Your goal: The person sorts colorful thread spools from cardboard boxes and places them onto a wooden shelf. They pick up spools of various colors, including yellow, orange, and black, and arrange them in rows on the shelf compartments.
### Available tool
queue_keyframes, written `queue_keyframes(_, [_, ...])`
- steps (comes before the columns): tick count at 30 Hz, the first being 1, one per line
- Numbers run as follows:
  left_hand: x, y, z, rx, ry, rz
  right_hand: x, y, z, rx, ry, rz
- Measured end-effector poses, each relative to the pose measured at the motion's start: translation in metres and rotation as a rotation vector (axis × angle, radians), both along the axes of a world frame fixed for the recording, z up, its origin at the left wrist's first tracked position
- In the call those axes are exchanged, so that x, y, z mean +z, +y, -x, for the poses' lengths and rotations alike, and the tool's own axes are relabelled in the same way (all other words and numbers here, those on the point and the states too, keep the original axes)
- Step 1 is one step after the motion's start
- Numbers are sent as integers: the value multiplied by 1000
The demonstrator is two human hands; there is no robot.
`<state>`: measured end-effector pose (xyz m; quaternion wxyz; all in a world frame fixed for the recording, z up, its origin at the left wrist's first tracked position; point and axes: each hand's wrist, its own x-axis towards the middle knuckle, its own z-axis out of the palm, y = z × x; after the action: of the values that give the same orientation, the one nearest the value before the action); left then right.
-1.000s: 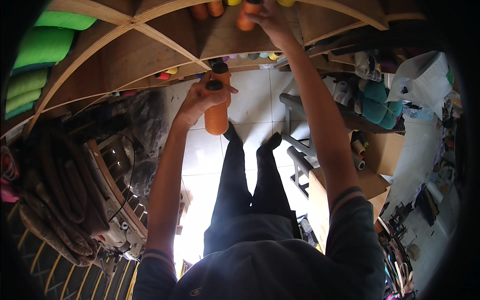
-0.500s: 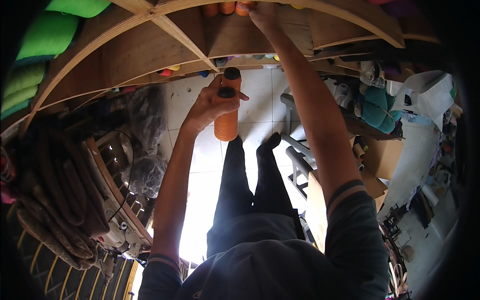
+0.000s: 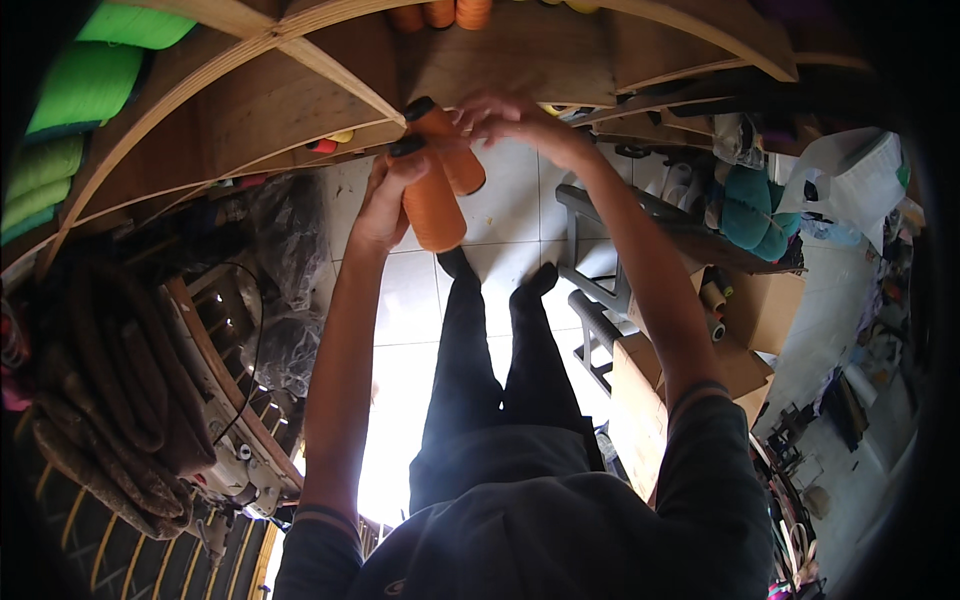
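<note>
- Left hand [image 3: 385, 200]: raised in front of the wooden shelf [image 3: 240, 120], fingers curled round the upper part of an orange thread cone [image 3: 432, 205]. Grip closed on it; black core end shows just above the fingers.
- Second orange cone [image 3: 450, 145]: lies touching the first, just above and to its right, black tip pointing up-left toward the shelf divider. Whether the left hand also bears it, I cannot tell.
- Right hand [image 3: 515, 120]: fingers loosely spread, tips at the upper side of the second cone. Touching or very near; no closed grip visible.
- Key relation: both cones sit between the two hands, long axes roughly parallel, slanting from upper left (black tips) to lower right (wide bases). The left hand is under and left of the pair, the right hand above and right.
- Nearer hand: left for the lower cone, right for the upper one.
- Shelf compartment directly above the hands holds more orange cones [image 3: 440, 14] at the top edge; green cones [image 3: 85, 85] fill compartments far to the left.
- Below: tiled floor [image 3: 510, 215], the person's dark-trousered legs, a sewing machine [image 3: 225, 440] at lower left, cardboard boxes [image 3: 690, 390] to the right.
</note>
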<state>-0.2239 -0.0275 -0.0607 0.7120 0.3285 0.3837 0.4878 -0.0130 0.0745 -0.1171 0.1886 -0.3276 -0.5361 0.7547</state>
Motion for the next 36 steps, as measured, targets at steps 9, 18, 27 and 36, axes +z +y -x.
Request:
queue_keyframes(9, [-8, 24, -33, -153, 105, 72, 16, -30, -14, -178, -228, -350])
queue_keyframes(18, [-17, 2, -61, 60, 373, 41, 15, 70, -26, -657, -500, -725])
queue_keyframes(27, [-14, -6, -71, 6, 374, 87, -47, 131, 6, -985, -535, -1081])
queue_keyframes(36, [-13, 17, -67, 95, 530, 11, -83, 148, 15, -855, -459, -1068])
